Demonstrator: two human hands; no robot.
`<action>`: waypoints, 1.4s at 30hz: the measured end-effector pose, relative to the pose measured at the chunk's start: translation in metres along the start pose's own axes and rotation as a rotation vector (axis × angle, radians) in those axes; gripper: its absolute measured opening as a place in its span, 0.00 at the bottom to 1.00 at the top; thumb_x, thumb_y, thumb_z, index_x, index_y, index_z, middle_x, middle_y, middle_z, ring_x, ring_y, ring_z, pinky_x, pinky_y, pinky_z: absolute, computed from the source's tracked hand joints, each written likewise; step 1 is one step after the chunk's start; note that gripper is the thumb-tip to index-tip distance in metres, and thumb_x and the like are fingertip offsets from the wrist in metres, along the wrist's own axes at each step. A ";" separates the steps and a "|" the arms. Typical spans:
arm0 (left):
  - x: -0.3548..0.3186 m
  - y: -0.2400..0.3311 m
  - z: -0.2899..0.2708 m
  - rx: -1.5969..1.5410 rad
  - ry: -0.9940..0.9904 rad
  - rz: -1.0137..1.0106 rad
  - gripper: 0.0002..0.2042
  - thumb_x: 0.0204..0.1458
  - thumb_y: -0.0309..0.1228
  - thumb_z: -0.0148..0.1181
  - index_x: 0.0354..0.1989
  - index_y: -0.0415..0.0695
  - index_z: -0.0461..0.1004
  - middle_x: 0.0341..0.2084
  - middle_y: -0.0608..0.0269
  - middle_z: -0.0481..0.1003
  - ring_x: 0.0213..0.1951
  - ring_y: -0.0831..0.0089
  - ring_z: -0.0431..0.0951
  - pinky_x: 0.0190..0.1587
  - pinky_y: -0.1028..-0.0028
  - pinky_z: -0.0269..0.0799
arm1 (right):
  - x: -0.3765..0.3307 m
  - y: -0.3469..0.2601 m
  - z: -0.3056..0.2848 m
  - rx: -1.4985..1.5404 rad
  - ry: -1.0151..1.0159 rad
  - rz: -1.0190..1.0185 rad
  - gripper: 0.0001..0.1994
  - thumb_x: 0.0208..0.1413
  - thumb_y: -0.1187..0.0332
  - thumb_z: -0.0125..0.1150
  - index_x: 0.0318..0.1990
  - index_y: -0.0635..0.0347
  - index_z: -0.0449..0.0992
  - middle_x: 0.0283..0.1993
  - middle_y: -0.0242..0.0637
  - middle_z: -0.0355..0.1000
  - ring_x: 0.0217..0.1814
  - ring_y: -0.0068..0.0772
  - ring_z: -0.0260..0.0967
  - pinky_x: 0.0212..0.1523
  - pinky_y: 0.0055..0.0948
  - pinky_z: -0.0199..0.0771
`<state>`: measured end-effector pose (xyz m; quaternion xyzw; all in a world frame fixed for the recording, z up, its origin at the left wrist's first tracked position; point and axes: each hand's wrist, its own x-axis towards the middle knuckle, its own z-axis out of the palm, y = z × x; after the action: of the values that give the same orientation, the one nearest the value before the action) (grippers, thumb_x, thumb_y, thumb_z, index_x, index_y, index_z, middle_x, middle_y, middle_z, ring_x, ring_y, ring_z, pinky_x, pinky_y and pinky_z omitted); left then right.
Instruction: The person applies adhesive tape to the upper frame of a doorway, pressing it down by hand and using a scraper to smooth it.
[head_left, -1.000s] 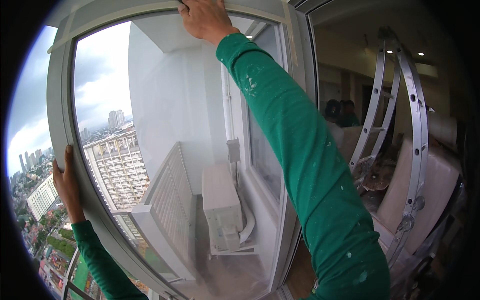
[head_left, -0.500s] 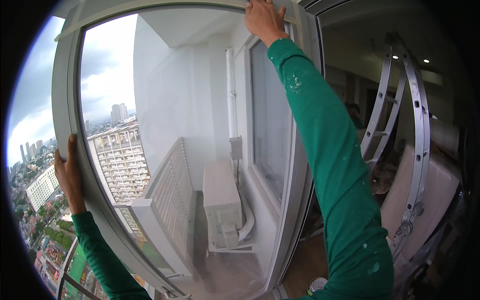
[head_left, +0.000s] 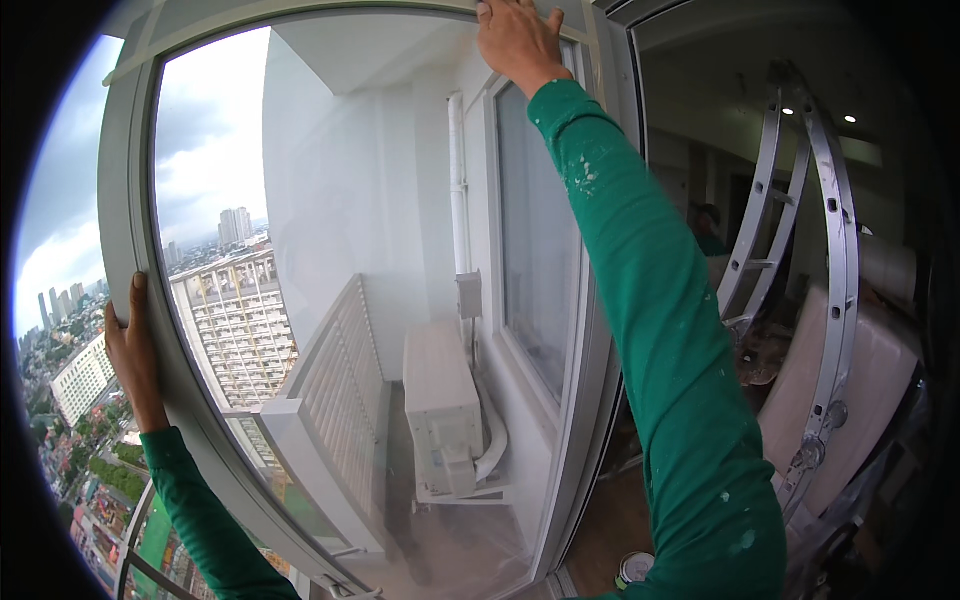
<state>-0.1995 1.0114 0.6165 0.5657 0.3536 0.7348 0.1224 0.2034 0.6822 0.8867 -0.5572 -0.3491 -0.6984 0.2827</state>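
Observation:
A tall grey door frame (head_left: pixel 128 200) surrounds a hazy, see-through pane or sheet in front of me. My left hand (head_left: pixel 134 345) grips the frame's left upright, thumb on its face and fingers around the outer edge. At the top, my right hand (head_left: pixel 522 40) lies against the upper rail near the right corner, thumb apart from the other fingers. Some fingertips there are cut off by the picture's edge. Pale tape (head_left: pixel 290 8) runs along the top rail, close to that hand. Both arms wear green sleeves; the right sleeve (head_left: pixel 660 290) has white paint specks.
Behind the pane are an air-conditioner outdoor unit (head_left: pixel 442 400), a slatted railing (head_left: pixel 325 370) and a white pipe (head_left: pixel 458 180). In the dark room at right stand a metal stepladder (head_left: pixel 838 250) and a wrapped bulky item (head_left: pixel 850 400). A paint can (head_left: pixel 634 570) sits low on the floor.
My right hand has slid slightly left along the top rail. My left hand keeps its hold on the upright. The view has shifted a little.

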 end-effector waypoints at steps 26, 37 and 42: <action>-0.003 -0.001 0.008 0.026 0.005 0.002 0.55 0.48 0.76 0.54 0.68 0.35 0.67 0.54 0.35 0.75 0.54 0.45 0.79 0.59 0.49 0.73 | 0.021 -0.014 -0.016 0.002 -0.135 0.136 0.26 0.71 0.61 0.40 0.73 0.60 0.63 0.76 0.44 0.60 0.81 0.53 0.49 0.76 0.66 0.46; 0.000 -0.001 0.002 0.017 -0.008 0.010 0.51 0.48 0.75 0.54 0.66 0.39 0.71 0.50 0.38 0.78 0.49 0.49 0.82 0.52 0.52 0.76 | 0.024 -0.056 0.019 0.179 0.013 -0.088 0.30 0.74 0.54 0.35 0.76 0.63 0.55 0.80 0.49 0.50 0.83 0.52 0.44 0.78 0.59 0.44; 0.000 -0.006 0.007 0.083 0.067 0.009 0.56 0.47 0.77 0.54 0.71 0.36 0.63 0.54 0.33 0.75 0.54 0.43 0.79 0.57 0.50 0.74 | 0.046 -0.005 0.007 0.198 -0.080 0.320 0.32 0.73 0.53 0.36 0.76 0.66 0.53 0.80 0.53 0.50 0.83 0.56 0.42 0.78 0.60 0.42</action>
<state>-0.1942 1.0185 0.6138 0.5468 0.3850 0.7388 0.0836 0.1935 0.6910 0.9314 -0.6024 -0.3341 -0.5841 0.4294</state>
